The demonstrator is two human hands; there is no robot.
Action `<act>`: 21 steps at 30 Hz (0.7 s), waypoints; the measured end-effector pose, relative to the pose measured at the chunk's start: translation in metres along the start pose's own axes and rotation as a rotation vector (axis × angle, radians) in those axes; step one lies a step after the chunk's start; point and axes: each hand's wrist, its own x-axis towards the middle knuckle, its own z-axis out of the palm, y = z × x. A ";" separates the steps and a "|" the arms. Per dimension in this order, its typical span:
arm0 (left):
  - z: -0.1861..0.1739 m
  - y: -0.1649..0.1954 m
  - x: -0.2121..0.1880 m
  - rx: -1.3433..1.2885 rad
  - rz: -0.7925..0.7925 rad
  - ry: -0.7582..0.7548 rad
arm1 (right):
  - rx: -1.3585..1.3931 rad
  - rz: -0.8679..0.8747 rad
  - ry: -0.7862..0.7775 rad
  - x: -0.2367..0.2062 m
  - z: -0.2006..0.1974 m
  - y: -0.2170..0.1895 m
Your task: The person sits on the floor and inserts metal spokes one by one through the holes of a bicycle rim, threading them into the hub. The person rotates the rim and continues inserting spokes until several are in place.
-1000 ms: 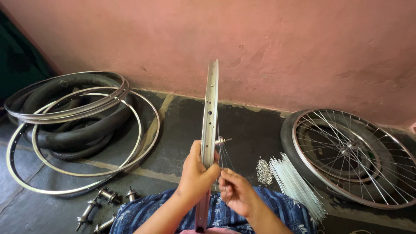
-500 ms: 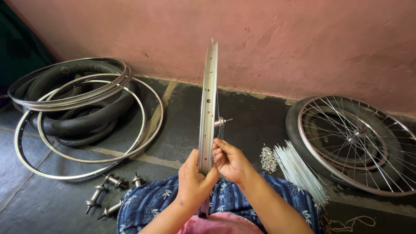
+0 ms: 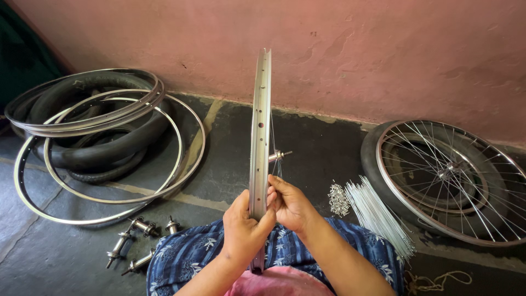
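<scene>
Head view, rim: a bare silver bicycle rim (image 3: 259, 131) stands upright on edge over the person's lap, seen edge-on, its spoke holes facing the camera.
Head view, left hand: the left hand (image 3: 245, 228) is wrapped around the lower part of the rim, gripping it firmly.
Head view, right hand: the right hand (image 3: 289, 204) is pinched narrow just to the right of the rim, fingertips touching the rim's side; what it pinches is too small to tell, probably a spoke end.
Head view, hub: a hub (image 3: 276, 156) hangs beside the rim on a few thin spokes.
Doing it well: the rim seems best kept vertical and steady with the left hand while the right works at one hole, without bending the thin spokes.
Floor: dark stone slabs with a pale seam; loose hubs (image 3: 134, 243) lie at the left knee, a bundle of spokes (image 3: 378, 214) and a heap of nipples (image 3: 338, 199) at the right.
Room: a pink plastered wall (image 3: 383, 49); stacked rims and tyres (image 3: 93, 131) lie left, a built wheel (image 3: 449, 178) right.
</scene>
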 end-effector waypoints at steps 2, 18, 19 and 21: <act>0.001 0.000 0.000 0.002 0.008 -0.005 | -0.017 -0.008 -0.015 0.001 0.001 0.002; 0.004 0.003 0.001 0.032 0.273 0.074 | -0.168 0.000 -0.157 -0.036 0.036 0.017; 0.004 0.004 0.002 0.057 0.324 0.105 | -0.177 0.004 -0.154 -0.039 0.040 0.018; 0.002 0.003 0.001 0.084 0.455 0.084 | -0.185 0.008 -0.094 -0.044 0.044 0.019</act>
